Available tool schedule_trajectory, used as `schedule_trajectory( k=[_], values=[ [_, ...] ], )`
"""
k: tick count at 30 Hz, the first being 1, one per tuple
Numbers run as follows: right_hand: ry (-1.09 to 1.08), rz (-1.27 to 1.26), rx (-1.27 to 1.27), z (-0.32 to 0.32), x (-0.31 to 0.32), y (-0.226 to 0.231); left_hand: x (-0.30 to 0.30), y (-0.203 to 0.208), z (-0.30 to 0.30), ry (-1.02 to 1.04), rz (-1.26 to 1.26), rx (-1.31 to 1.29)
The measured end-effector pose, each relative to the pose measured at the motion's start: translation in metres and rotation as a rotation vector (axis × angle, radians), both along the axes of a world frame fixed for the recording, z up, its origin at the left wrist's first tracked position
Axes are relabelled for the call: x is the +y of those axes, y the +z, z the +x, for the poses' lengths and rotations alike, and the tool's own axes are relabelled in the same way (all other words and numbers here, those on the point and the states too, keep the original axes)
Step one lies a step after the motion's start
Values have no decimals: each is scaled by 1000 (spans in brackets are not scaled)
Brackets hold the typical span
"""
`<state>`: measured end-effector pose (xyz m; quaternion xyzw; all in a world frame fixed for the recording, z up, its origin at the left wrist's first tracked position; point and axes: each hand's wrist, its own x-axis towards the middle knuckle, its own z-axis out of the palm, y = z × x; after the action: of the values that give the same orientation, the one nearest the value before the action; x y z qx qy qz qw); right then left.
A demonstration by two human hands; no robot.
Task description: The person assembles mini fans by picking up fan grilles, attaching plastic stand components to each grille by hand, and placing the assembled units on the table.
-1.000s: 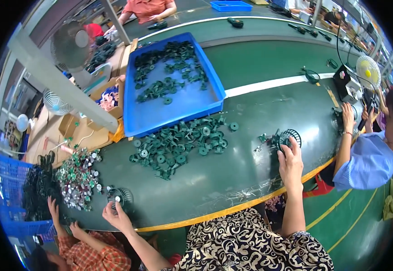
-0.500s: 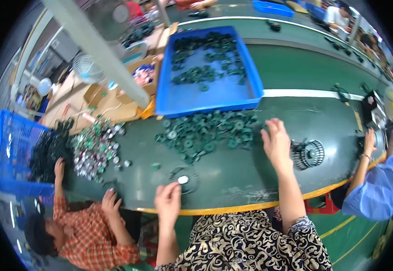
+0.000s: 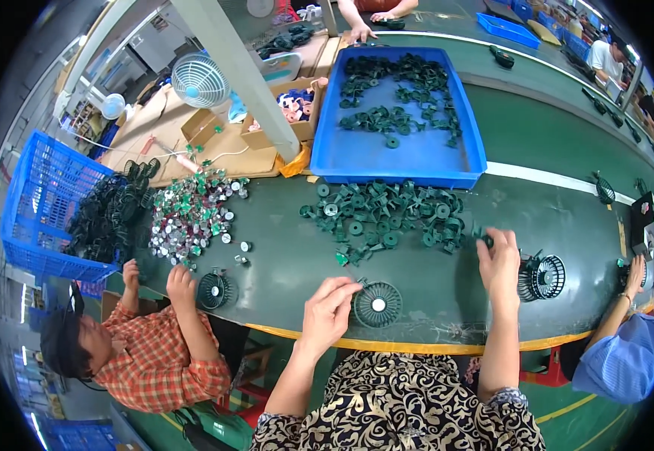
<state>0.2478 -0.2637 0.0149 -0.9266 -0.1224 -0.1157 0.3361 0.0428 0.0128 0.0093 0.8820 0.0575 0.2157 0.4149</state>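
My left hand [image 3: 325, 312] is closed, with thumb and fingertips pinched at the upper left rim of a round dark green fan guard [image 3: 378, 307]. The guard lies on the table near its front edge, a white disc at its centre. My right hand [image 3: 501, 267] is raised beside a heap of small green plastic parts [image 3: 387, 218]. Between its thumb and fingers is a small dark green plastic part [image 3: 484, 238], partly covered by the fingertips. Right of that hand stands a dark green fan cage [image 3: 543, 276].
Behind the heap is a blue tray [image 3: 325, 161] of green parts. To the left are small silver-and-green motors [image 3: 188, 214] and a blue crate [image 3: 37, 207] of dark guards. A co-worker in a checked shirt [image 3: 165, 353] sits left, another in blue [image 3: 618, 353] right.
The view has shifted, so the scene sits further right. My right hand now has a small green part at its fingertips. The left co-worker's hands have lifted, a fan guard on the table before them.
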Motion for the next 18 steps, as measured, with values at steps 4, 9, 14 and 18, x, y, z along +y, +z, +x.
schedule_trajectory(
  k=[4,9,14,18],
  values=[
    [58,-30,143,-47,-17,3,4,1,14,-50,189,85],
    [72,-97,203,-68,-32,-17,-4,-2,8,-6,279,159],
    [89,-75,163,-70,-30,-15,-11,7,-6,90,357,307],
    [93,-87,170,-70,-31,-18,-11,8,-12,81,357,339]
  ],
)
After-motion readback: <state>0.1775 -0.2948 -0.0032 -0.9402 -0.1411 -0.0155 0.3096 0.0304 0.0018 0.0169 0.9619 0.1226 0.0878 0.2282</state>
